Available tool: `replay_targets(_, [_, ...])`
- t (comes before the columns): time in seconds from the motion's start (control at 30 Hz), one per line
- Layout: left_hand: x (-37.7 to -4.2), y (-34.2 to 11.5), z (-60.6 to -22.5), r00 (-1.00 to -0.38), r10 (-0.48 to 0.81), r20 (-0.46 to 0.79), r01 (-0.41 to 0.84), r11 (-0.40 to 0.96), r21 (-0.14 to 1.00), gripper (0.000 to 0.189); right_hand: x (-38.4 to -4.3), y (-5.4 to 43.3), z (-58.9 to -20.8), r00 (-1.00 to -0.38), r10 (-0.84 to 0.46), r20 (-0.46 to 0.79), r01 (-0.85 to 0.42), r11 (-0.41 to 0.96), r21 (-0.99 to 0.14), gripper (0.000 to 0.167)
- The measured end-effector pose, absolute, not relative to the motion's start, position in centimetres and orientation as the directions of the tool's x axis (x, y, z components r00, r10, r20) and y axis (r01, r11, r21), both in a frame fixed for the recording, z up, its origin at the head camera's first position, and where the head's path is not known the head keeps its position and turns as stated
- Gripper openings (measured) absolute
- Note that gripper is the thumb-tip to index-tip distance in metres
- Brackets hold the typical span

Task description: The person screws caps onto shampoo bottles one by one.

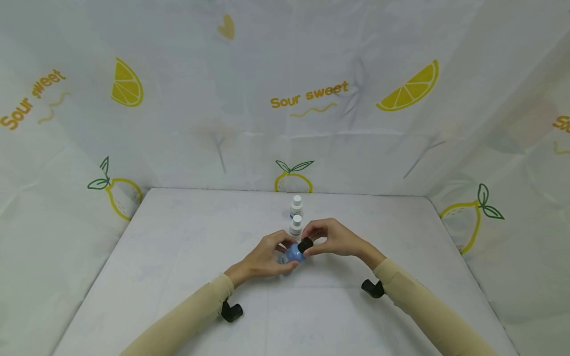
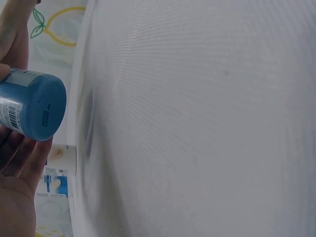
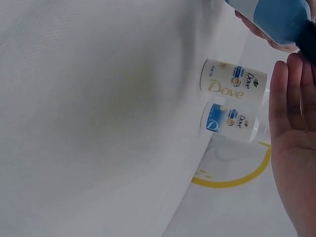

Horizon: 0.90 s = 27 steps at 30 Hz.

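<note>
A blue bottle with a black cap is held tilted above the table, its cap toward the right. My left hand grips the bottle's body; in the left wrist view the flat base of the blue bottle faces the camera, with a barcode label on its side. The fingers and thumb of my right hand pinch the black cap. Just behind the hands stand two white bottles, the nearer white bottle and the farther white bottle, both upright with white caps.
The white-covered table runs back to a hanging cloth printed with lemons. In the right wrist view, a white bottle labelled Dove stands beside another Dove bottle. Black wrist devices hang below the sleeves.
</note>
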<state>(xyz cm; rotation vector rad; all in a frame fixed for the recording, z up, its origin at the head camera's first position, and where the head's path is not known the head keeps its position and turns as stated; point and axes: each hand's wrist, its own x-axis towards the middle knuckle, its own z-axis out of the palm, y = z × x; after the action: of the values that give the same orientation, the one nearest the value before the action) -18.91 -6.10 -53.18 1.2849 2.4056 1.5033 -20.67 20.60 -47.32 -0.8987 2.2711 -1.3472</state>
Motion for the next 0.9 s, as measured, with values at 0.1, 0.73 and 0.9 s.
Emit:
replay_targets(0.1, [-18.91,-6.00,-53.09,-0.664,0.651,0.367,0.617,0.200,0.761,0.043,-20.61,20.53,-47.36,-0.749,-0.662,0.033,-0.347,0.349,-0.870,0.031])
replay_targets(0.73, [-18.81,-5.73,-52.99,-0.662,0.660,0.355,0.622,0.220,0.751,0.042,-20.50,20.26,-47.91,-0.764,-0.640,0.078,-0.410,0.389,-0.825,0.030])
replay_targets(0.9, [-18.70,-5.70,-52.91,-0.664,0.655,0.360,0.624,0.221,0.750,0.042,-20.48,20.19,-47.95,-0.766,-0.640,0.065,-0.408,0.405,-0.818,0.029])
